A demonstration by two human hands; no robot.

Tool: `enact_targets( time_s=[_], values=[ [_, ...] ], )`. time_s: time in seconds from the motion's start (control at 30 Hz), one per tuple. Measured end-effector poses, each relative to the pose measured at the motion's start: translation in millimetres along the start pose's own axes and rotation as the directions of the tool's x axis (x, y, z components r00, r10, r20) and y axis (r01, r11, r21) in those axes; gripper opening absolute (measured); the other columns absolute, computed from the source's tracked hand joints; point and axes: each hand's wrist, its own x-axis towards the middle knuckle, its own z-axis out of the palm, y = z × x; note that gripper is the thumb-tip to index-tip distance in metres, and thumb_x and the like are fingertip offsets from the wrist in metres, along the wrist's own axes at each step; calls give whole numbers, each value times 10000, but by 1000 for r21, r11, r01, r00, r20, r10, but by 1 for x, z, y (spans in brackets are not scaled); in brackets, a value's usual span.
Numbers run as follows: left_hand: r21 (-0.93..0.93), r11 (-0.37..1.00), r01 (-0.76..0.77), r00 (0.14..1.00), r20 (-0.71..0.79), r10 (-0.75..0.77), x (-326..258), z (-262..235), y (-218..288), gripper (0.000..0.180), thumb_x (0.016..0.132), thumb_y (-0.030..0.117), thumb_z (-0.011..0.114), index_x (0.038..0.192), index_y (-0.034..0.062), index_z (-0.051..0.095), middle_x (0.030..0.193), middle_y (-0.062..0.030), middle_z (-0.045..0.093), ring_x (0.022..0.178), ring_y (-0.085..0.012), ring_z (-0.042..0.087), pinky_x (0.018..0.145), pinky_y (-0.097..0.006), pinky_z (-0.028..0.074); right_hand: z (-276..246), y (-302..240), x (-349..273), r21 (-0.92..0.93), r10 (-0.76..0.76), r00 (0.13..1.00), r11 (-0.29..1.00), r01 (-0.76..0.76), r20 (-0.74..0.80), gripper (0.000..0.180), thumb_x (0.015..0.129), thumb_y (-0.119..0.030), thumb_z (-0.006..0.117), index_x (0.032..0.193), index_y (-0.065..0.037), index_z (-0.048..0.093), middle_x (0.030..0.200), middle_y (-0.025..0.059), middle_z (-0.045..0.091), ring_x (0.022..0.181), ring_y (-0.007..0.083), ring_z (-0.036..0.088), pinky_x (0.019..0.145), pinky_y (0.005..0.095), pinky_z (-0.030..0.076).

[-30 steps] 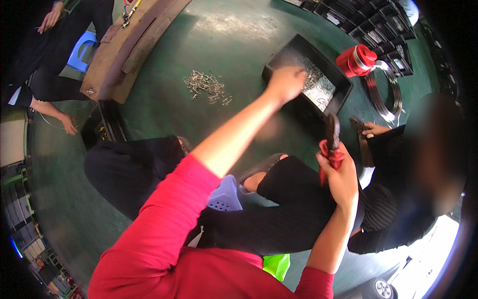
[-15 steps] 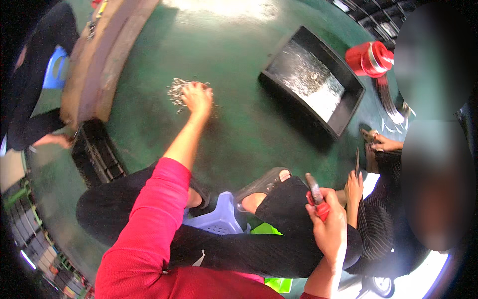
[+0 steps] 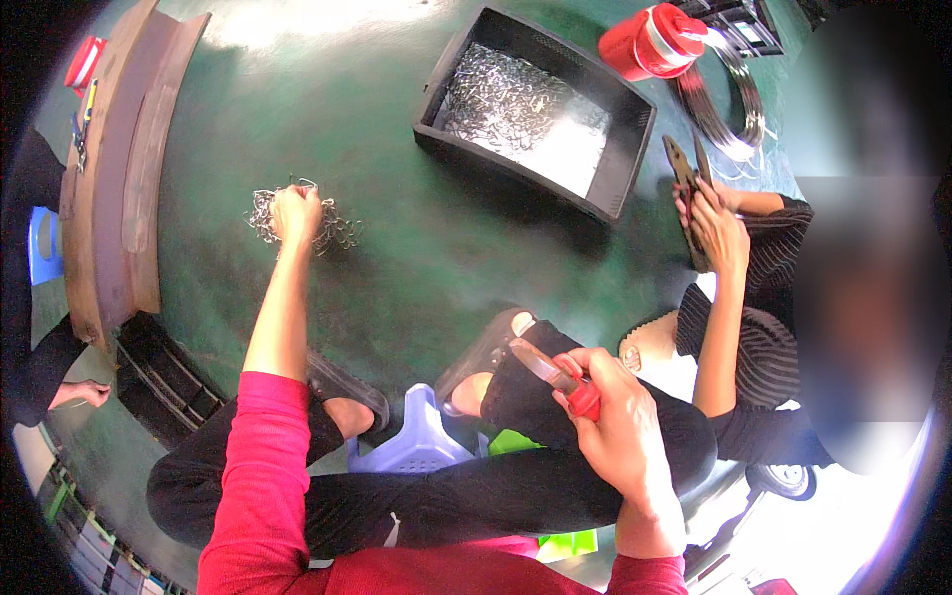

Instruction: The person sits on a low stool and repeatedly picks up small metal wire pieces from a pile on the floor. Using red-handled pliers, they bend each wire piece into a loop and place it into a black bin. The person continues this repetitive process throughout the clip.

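Left hand (image 3: 296, 213) stays on the wire clips (image 3: 332, 230), fingers now closed; right hand (image 3: 620, 421) still grips red-handled pliers (image 3: 560, 372) — unmoved.

Green floor (image 3: 397, 228). Silvery wire pieces (image 3: 327, 230) in small heap. Black tray (image 3: 623, 169) filled with shiny silver metal bits (image 3: 526, 114). Red container (image 3: 645, 42) with white band. Red-handled pliers (image 3: 570, 382). Pinkish-red sleeve (image 3: 253, 466). Black trousers (image 3: 476, 496). Lavender plastic stool (image 3: 412, 446). Co-worker's top (image 3: 759, 347) black with fine stripes.
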Motion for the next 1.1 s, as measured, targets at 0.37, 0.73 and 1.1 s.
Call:
enact_targets(
  time_s=[0.37,0.73,1.1],
  values=[
    [-737,667,108,921,327,212,-76,-90,34,168,917,97,577,1008,-34,630,919,-103,677,677,-121,620,604,-259,511,12,17,-27,-79,-205,970,977,196,-131,337,709,2,604,1036,-40,533,901,161,617,877,358,607,820,445,475],
    [-881,469,-63,932,116,343,-195,-179,58,150,928,78,604,1033,-22,641,979,-110,674,903,-213,689,801,-292,555,33,22,-37,-150,-217,971,968,201,-97,242,732,-20,615,957,-19,523,886,191,647,873,377,640,763,475,513],
    [-799,517,-306,889,-46,455,-266,-252,25,444,874,-106,566,1288,36,489,1234,-126,577,857,-155,680,681,-239,540,28,38,8,98,-91,978,992,73,186,419,805,-303,715,1081,-25,567,1017,231,649,1007,396,616,855,447,478]
  ],
)
